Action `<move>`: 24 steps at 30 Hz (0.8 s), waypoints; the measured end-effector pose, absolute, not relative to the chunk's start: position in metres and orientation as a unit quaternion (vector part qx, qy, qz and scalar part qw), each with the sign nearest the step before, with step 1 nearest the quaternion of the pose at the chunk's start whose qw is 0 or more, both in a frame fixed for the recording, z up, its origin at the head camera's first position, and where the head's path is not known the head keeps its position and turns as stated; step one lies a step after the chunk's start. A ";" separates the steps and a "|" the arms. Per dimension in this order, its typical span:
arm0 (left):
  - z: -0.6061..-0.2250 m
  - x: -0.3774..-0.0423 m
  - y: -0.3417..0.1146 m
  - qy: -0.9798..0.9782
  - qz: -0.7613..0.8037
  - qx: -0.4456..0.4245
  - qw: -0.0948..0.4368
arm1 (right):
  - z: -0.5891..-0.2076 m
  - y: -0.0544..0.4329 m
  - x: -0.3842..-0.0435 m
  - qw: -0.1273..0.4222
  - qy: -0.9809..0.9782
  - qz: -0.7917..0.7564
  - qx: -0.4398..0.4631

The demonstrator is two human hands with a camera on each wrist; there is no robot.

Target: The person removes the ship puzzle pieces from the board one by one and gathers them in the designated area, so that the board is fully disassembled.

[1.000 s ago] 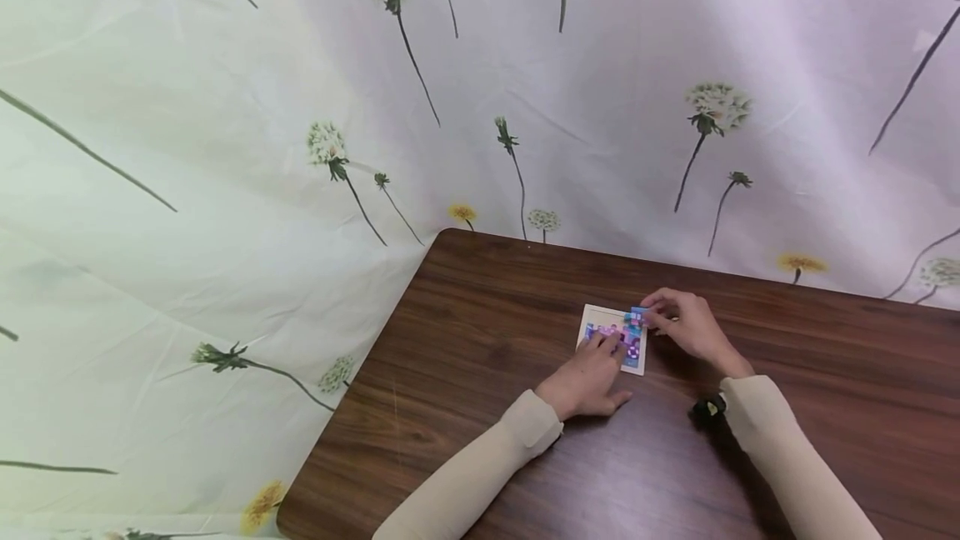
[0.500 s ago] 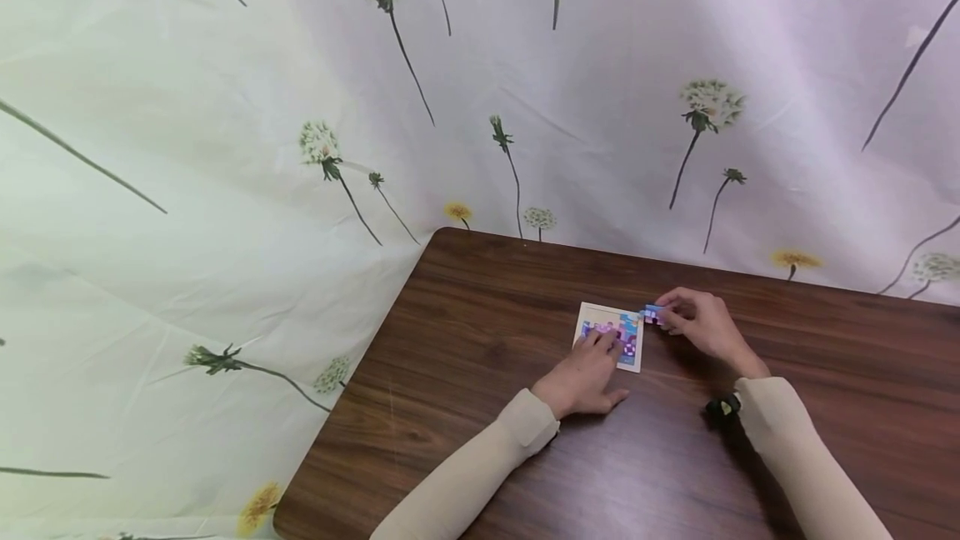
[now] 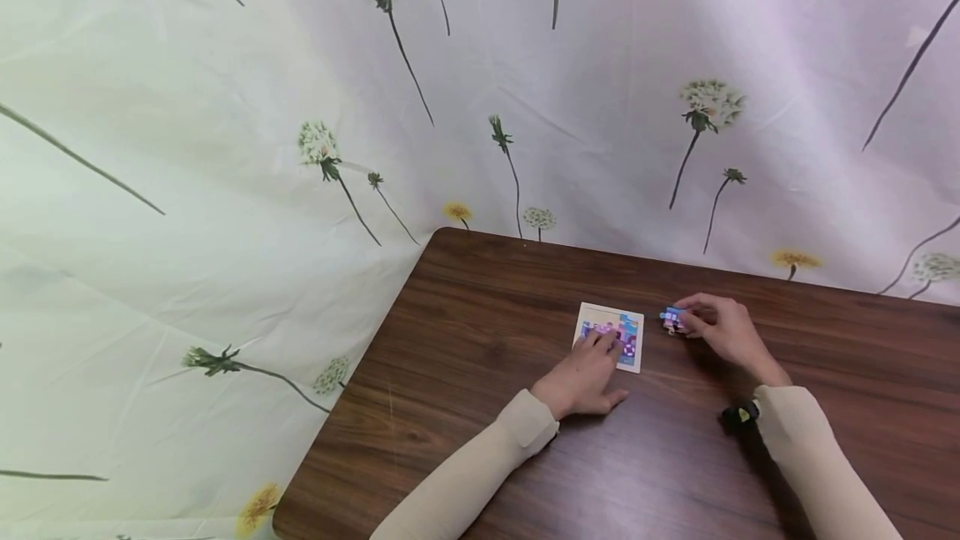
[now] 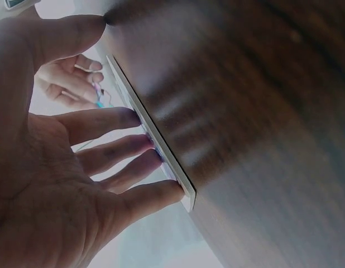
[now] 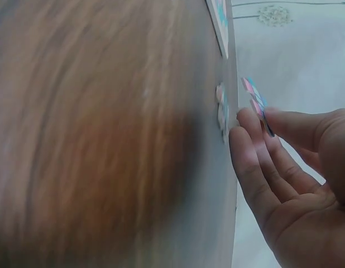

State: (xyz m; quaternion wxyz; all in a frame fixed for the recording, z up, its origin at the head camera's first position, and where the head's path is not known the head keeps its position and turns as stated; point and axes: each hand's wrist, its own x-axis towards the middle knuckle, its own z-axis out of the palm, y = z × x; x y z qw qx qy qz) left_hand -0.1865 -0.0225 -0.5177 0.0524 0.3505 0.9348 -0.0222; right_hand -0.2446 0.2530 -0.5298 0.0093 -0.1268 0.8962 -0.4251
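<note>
My left hand (image 3: 585,373) rests its outstretched fingertips on a puzzle board (image 3: 636,363) with a pale border. In the left wrist view, those fingers (image 4: 119,156) press along the board's edge (image 4: 189,201), thumb apart. Pink, purple and blue pieces fill part of the board; the fingers cover some of it. To the right of the board, my right hand (image 3: 723,332) pinches a blue and pink puzzle piece (image 5: 260,106) between thumb and fingertips, held above the table. Another puzzle piece (image 5: 223,114) lies on the table just below it.
The dark wooden table (image 3: 480,298) extends around the board, its rounded far-left corner against a white dandelion-print curtain (image 3: 615,107). A black band-like object (image 3: 738,415) is at my right wrist, by the cream sleeve (image 3: 810,440).
My right hand has drawn away from the board's upper right corner, moving right with the puzzle piece. The left hand has stayed on the board.
</note>
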 end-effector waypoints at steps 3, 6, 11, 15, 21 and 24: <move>-0.518 -0.186 -0.022 0.936 -0.013 0.345 0.061 | -0.532 0.260 -0.242 0.006 0.896 -0.426 -0.125; -0.517 -0.186 -0.021 0.938 -0.006 0.340 0.068 | -0.532 0.265 -0.239 0.000 0.896 -0.426 -0.127; -0.516 -0.186 -0.022 0.937 -0.009 0.345 0.059 | -0.533 0.270 -0.236 -0.005 0.900 -0.417 -0.128; -0.516 -0.186 -0.022 0.937 -0.012 0.345 0.052 | -0.533 0.274 -0.233 -0.003 0.902 -0.412 -0.128; -0.515 -0.185 -0.023 0.937 -0.012 0.344 0.061 | -0.533 0.281 -0.230 -0.004 0.906 -0.407 -0.118; -0.515 -0.185 -0.023 0.937 -0.012 0.343 0.063 | -0.532 0.284 -0.229 -0.001 0.906 -0.406 -0.114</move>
